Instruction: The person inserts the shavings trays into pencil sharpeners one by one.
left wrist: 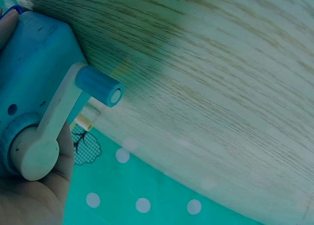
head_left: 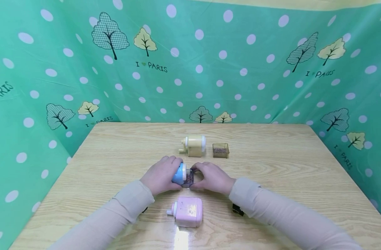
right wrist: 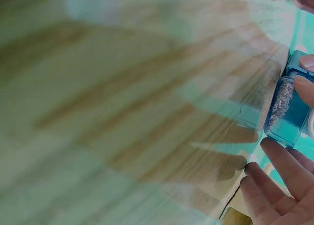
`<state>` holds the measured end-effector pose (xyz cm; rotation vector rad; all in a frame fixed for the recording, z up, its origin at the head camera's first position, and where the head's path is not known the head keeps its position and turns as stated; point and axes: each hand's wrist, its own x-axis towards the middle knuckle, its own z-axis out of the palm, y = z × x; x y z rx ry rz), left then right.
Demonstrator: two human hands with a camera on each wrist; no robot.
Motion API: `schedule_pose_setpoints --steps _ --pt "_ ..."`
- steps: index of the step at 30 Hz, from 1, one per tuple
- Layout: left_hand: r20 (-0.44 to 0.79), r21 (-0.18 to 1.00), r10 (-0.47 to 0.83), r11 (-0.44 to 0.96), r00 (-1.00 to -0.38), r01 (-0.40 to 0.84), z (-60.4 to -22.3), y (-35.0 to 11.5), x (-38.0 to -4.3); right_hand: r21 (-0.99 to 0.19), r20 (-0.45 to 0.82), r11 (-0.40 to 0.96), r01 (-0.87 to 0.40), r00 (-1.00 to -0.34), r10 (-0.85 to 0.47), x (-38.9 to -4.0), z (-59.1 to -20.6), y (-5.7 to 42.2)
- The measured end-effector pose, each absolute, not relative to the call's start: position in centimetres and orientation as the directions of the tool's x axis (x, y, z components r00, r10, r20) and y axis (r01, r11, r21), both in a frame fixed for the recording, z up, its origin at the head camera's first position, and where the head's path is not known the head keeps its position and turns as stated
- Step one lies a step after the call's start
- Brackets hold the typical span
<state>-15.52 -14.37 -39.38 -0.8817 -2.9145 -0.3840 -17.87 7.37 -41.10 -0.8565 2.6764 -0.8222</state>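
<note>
My left hand (head_left: 160,175) grips a blue crank pencil sharpener (head_left: 179,174) from its left side, fingers over the top and thumb low in front. In the left wrist view its white crank arm (left wrist: 61,102) ends in a blue knob (left wrist: 99,85). A clear shavings drawer (head_left: 192,182) sticks out of the sharpener's right end, with dark shavings in it. My right hand (head_left: 213,177) pinches this drawer between thumb and fingers. In the right wrist view the thumb lies over one side of the drawer (right wrist: 289,134) and a fingertip meets the other.
Behind my hands stands a yellow crank sharpener (head_left: 195,144); to its right is an amber drawer (head_left: 222,156) with shavings. A pink crank sharpener (head_left: 188,210) lies nearer me. The wooden table (head_left: 272,152) ends at a green patterned cloth (head_left: 196,83).
</note>
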Motion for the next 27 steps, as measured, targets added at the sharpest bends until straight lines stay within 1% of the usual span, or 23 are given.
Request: schedule_pose_setpoints --steps 11,27 --pt "0.164 0.222 0.542 0.794 -0.824 0.566 -39.5 -14.4 -15.5 -0.569 -0.019 0.666 -0.482 -0.802 -0.597 -17.9 -41.3 6.9" --pt "0.143 0.222 0.538 0.801 -0.831 0.556 -39.5 -14.4 -15.6 -0.583 -0.024 0.656 -0.479 -0.797 -0.603 -17.8 -41.0 6.2"
